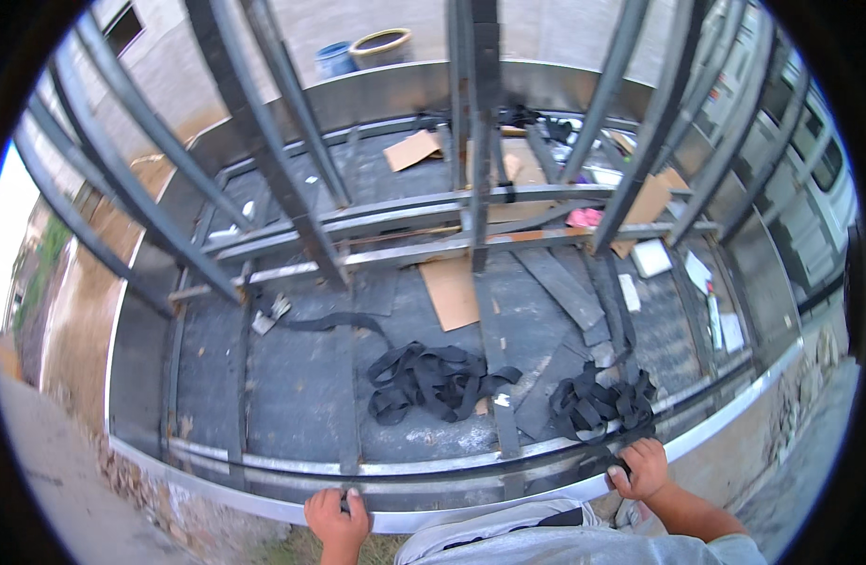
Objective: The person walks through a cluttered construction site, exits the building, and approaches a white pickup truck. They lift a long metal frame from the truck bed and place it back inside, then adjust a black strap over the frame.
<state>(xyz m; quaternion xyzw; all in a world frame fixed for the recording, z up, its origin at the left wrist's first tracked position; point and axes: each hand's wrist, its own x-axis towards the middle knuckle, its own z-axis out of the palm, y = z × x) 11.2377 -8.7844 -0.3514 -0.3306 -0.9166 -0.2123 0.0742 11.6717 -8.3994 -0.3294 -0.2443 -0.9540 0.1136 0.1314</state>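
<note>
My right hand (643, 469) is closed at the near rim of a truck bed, gripping a black webbing strap (598, 464). A heap of the same black strap (598, 403) lies on the bed floor just beyond it. At the near rim (405, 521), left of centre, my left hand (337, 521) is also closed. A small dark bit shows between its thumb and fingers, too little to name. Farther in, a second tangle of black strap (431, 381) rests on the dark floor, one end trailing left.
Upright metal posts (273, 151) rise from crossbars (386, 254) across the bed. Cardboard pieces (450, 292), a white block (651, 258) and a pink item (584, 217) lie among them. Beyond the far wall stand a blue bucket (334, 60) and a large pot (381, 49). A white vehicle (819, 202) is at right.
</note>
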